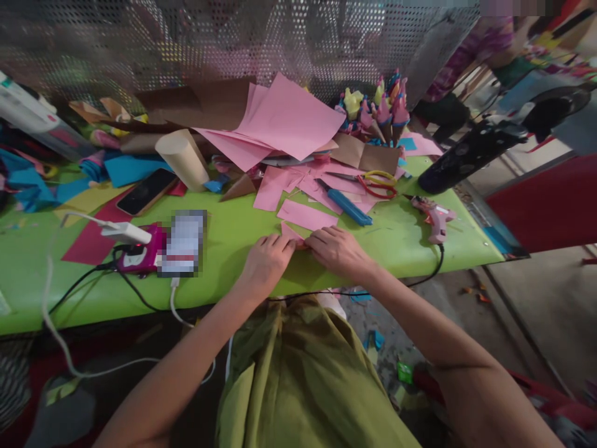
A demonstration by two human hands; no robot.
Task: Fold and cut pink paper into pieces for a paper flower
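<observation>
Between my two hands is a small piece of pink paper [291, 233], partly folded and held down near the table's front edge. My left hand [267, 258] has its fingers closed on the paper's left side. From the right, my right hand [336, 247] grips the other side with bent fingers. Much of the piece is hidden under the fingertips. Just beyond it lies a flat pink paper strip [306, 215]. A blue utility knife [349, 206] rests past my right hand, close to scissors [379, 185] with yellow and red handles.
On the green table [233, 230], a pink hot glue gun [436, 219] and a black bottle [471, 155] stand right. Pink sheets [289, 118] pile up behind. Left are a cardboard tube [181, 158], a phone [183, 242], a magenta power strip [140, 252] and loose cables.
</observation>
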